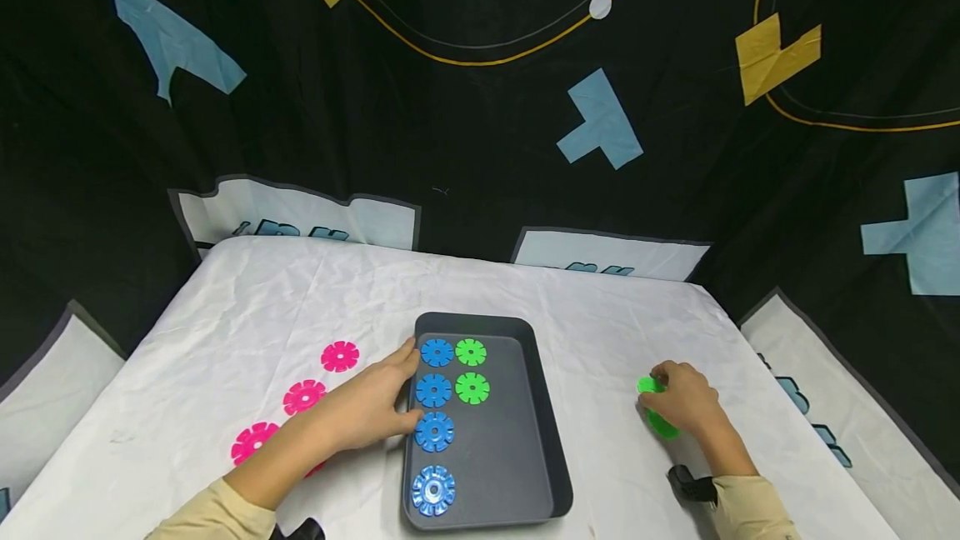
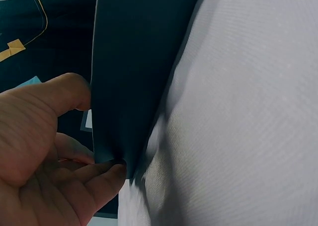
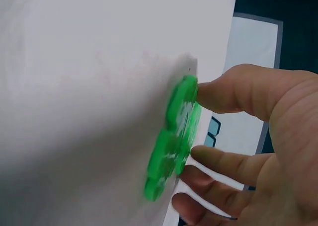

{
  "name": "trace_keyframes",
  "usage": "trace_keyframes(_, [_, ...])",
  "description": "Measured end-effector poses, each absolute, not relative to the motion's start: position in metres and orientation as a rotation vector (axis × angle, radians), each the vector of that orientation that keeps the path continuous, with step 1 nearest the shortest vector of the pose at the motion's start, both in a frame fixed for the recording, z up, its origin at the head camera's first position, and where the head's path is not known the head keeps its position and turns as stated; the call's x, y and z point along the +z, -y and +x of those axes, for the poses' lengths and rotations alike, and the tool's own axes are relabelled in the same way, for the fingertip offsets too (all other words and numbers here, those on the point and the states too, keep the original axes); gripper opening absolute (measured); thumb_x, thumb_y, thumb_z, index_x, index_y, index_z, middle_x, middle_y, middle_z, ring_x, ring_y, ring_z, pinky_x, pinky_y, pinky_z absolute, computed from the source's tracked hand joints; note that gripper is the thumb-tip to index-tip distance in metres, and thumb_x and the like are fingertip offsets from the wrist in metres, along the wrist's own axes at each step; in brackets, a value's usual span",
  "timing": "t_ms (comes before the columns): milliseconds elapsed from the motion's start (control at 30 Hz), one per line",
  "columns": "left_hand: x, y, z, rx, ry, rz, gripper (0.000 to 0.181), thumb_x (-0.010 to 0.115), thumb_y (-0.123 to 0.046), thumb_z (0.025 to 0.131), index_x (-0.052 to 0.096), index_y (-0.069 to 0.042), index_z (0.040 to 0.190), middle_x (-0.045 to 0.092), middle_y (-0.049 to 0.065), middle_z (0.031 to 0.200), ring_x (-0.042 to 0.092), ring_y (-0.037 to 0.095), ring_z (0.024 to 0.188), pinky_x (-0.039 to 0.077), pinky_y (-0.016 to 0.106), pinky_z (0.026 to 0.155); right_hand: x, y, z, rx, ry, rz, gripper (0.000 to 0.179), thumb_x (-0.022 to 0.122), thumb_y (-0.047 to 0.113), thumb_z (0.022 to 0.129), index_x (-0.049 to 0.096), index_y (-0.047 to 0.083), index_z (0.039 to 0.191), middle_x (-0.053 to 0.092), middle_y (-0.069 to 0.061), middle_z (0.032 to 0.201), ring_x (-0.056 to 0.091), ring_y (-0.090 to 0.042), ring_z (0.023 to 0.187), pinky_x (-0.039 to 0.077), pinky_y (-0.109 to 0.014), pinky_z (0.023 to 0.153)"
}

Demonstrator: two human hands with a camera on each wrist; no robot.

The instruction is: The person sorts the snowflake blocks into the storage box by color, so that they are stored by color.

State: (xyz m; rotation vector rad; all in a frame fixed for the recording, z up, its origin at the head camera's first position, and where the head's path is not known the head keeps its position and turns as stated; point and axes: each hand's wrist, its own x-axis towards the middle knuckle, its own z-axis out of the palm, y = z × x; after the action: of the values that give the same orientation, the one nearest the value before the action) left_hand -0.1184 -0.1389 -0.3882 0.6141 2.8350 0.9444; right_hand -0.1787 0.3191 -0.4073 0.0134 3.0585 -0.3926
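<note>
A dark grey tray (image 1: 517, 448) holds several blue notched discs (image 1: 433, 390) in a left column and two green notched discs (image 1: 472, 388) beside them. My left hand (image 1: 375, 398) holds the tray's left side, its thumb at the rim; in the left wrist view the fingers bend against the tray's outer wall (image 2: 139, 77). Off to the right, my right hand (image 1: 686, 398) pinches a green notched disc (image 1: 650, 385) by its edge between thumb and fingers. Another green disc (image 1: 663, 425) lies beside it on the cloth, partly covered by the hand. Both overlap in the right wrist view.
Several pink notched discs (image 1: 303, 397) lie in a slanting row left of the tray, one mostly behind my left forearm. White cloth (image 1: 600, 315) covers the table. A black curtain (image 1: 465, 148) with blue and yellow tape hangs behind.
</note>
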Motion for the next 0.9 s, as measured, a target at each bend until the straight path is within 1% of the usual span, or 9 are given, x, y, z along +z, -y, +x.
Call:
trace_keyframes(167, [-0.388,0.139,-0.119,0.946,-2.834,0.622,0.083,0.076,-0.027,0.082,0.037,0.011,0.144,0.025,0.024,0.156,0.029,0.036,0.141,0.036,0.046,0.108,-0.404,-0.324,-0.179,-0.362,-2.999,0.121,0.055,0.071,0.037,0.081,0.061,-0.007,0.113,0.064,-0.016,0.099,0.058,-0.034,0.089,0.04,-0.056,0.074])
trace_keyframes(300, [-0.388,0.139,-0.119,0.948,-2.833,0.619,0.083,0.076,-0.027,0.082,0.036,0.011,0.144,0.024,0.024,0.156,0.029,0.036,0.142,0.036,0.046,0.107,-0.401,-0.324,-0.18,-0.375,-2.965,0.165,0.053,0.071,0.037,0.08,0.061,-0.008,0.107,0.064,-0.013,0.093,0.058,-0.03,0.084,0.038,-0.054,0.074])
trace_keyframes(600, [-0.388,0.139,-0.118,0.962,-2.822,0.609,0.082,0.076,-0.026,0.082,0.036,0.011,0.144,0.024,0.024,0.156,0.028,0.036,0.142,0.035,0.046,0.108,-0.405,-0.319,-0.184,-0.264,-3.033,0.09,0.052,0.072,0.043,0.075,0.062,-0.003,0.097,0.063,-0.007,0.083,0.056,-0.023,0.072,0.036,-0.051,0.071])
trace_keyframes(800, [-0.389,0.139,-0.119,0.96,-2.828,0.609,0.083,0.076,-0.026,0.082,0.036,0.011,0.144,0.024,0.024,0.156,0.028,0.036,0.142,0.036,0.046,0.108,-0.406,-0.312,-0.185,-0.282,-3.051,0.093,0.049,0.069,0.042,0.075,0.061,-0.001,0.098,0.064,-0.006,0.083,0.055,-0.022,0.071,0.034,-0.05,0.074])
trace_keyframes(900, [-0.39,0.139,-0.119,0.958,-2.828,0.611,0.083,0.076,-0.027,0.082,0.036,0.01,0.145,0.023,0.024,0.156,0.028,0.035,0.142,0.035,0.046,0.108,-0.403,-0.306,-0.185,-0.294,-3.066,0.072,0.049,0.069,0.041,0.075,0.062,-0.002,0.099,0.065,-0.007,0.084,0.055,-0.022,0.071,0.034,-0.053,0.077])
